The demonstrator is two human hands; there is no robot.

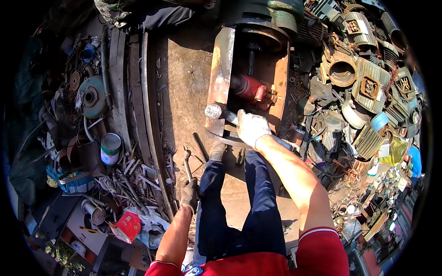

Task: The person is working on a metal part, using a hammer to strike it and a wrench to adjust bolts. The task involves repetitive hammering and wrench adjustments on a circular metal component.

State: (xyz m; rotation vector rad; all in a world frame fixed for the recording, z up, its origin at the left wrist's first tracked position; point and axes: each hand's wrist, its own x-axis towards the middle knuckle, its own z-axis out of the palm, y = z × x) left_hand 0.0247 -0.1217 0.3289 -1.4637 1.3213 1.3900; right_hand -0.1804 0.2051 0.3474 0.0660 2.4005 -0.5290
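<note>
My right hand [253, 129], in a white glove, is closed around the handle of a hammer [214, 111]. Its worn, rounded metal head lies to the left of the hand, over the near left edge of a heavy steel frame [220, 69]. Inside the frame, a red hydraulic jack [251, 87] lies on its side, just beyond my right hand. At the frame's far end sits a green motor housing [283, 18]. Low by my left leg, my left hand [189, 195], in a dark glove, grips a metal wrench [187, 162] pointing away from me.
Scrap electric motors [368, 83] are heaped along the right. On the left are long steel beams [122, 87], a paint can [110, 148] and mixed scrap. A dark bar [200, 146] lies on the ground by my foot. Another person's dark-clothed leg [168, 17] shows at the top.
</note>
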